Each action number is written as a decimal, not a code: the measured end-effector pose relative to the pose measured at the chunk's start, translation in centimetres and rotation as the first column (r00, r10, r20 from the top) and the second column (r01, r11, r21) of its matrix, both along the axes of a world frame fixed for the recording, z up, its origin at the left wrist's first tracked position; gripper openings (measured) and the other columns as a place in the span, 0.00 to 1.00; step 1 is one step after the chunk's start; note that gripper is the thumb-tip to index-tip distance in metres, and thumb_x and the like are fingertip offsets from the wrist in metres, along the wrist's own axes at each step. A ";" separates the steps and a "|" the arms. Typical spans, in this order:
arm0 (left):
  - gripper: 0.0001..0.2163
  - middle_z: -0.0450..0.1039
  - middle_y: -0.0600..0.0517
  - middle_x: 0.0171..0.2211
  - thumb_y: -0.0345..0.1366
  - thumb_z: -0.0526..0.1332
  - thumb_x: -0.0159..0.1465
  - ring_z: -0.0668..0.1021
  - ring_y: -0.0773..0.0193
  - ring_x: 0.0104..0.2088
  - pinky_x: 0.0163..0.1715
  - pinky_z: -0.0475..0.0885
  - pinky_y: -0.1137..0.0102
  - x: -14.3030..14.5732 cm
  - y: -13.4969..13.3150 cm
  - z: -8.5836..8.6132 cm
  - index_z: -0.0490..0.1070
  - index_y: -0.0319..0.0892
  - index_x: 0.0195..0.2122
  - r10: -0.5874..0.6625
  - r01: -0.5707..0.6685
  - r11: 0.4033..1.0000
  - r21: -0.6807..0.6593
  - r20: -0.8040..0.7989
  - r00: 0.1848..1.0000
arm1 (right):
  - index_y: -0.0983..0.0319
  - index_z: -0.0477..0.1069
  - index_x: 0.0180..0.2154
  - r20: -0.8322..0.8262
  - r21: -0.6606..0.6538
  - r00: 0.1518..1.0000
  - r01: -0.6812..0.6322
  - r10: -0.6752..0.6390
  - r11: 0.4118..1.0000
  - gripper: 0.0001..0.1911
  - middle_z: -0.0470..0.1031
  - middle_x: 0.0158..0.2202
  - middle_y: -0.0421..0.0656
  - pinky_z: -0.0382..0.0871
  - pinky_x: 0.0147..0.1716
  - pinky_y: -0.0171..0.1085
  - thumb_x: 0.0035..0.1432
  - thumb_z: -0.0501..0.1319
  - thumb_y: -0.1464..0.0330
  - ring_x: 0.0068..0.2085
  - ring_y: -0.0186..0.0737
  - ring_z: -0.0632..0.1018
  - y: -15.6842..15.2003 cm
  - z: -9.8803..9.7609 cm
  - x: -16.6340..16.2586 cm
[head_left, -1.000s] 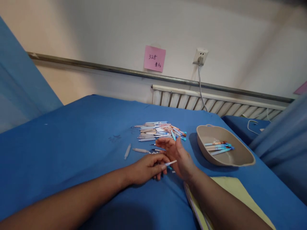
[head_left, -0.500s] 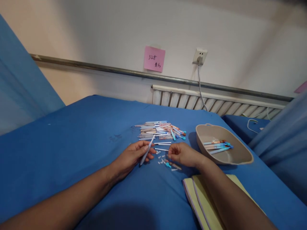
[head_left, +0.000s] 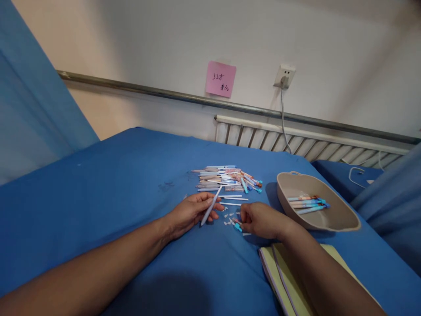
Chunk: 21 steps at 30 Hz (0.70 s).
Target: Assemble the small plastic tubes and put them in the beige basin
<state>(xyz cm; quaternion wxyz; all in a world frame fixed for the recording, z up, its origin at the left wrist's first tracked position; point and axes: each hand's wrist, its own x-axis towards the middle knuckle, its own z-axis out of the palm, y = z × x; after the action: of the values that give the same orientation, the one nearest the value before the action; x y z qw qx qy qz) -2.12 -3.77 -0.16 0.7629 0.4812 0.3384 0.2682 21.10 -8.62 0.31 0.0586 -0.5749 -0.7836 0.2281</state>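
Right hand [head_left: 263,219] has dropped onto loose parts [head_left: 230,220] — closed, perhaps pinching — left hand [head_left: 190,213] clamps barrel [head_left: 210,207], tray [head_left: 338,206] beside.

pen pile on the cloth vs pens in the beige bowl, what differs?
Count: the pile holds many; the bowl pens number about four. Support: the pile lies on the blue cloth; the bowl pens lie inside the beige bowl. Order: the pile has some askew; the bowl pens lie nearly parallel. Both: slim, blue-and-orange, lying flat.
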 end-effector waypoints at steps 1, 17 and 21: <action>0.10 0.76 0.46 0.37 0.38 0.61 0.61 0.76 0.68 0.28 0.30 0.71 0.72 0.0 0.0 0.0 0.70 0.37 0.39 -0.001 0.001 1.000 -0.007 0.005 1.000 | 0.61 0.67 0.27 -0.024 -0.004 1.000 0.002 -0.002 1.000 0.05 0.68 0.21 0.36 0.49 0.21 0.30 0.48 0.62 0.67 0.22 0.30 0.63 0.1 -0.3 0.0; 0.07 0.75 0.48 0.33 0.33 0.62 0.60 0.76 0.70 0.26 0.25 0.71 0.76 0.0 0.6 0.3 0.71 0.37 0.38 0.049 -0.047 0.997 -0.055 0.050 0.998 | 0.63 0.66 0.24 -0.425 0.003 0.860 0.314 -0.283 0.950 0.11 0.62 0.18 0.34 0.51 0.19 0.29 0.50 0.60 0.62 0.20 0.29 0.62 2.7 -2.8 4.8; 0.06 0.75 0.49 0.32 0.34 0.62 0.60 0.75 0.71 0.26 0.25 0.71 0.78 0.1 0.6 0.2 0.71 0.37 0.37 0.048 -0.045 0.998 -0.051 0.053 0.997 | 0.62 0.68 0.27 -0.348 0.064 0.903 0.293 -0.254 0.954 0.06 0.68 0.21 0.37 0.54 0.20 0.29 0.51 0.60 0.65 0.23 0.31 0.67 2.4 -2.9 4.7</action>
<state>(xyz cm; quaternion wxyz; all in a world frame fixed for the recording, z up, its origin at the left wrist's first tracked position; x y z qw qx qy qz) -2.04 -3.20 0.02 0.7772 0.4465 0.3353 0.2903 25.77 -6.20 -2.55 0.2557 -0.6274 -0.6854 0.2668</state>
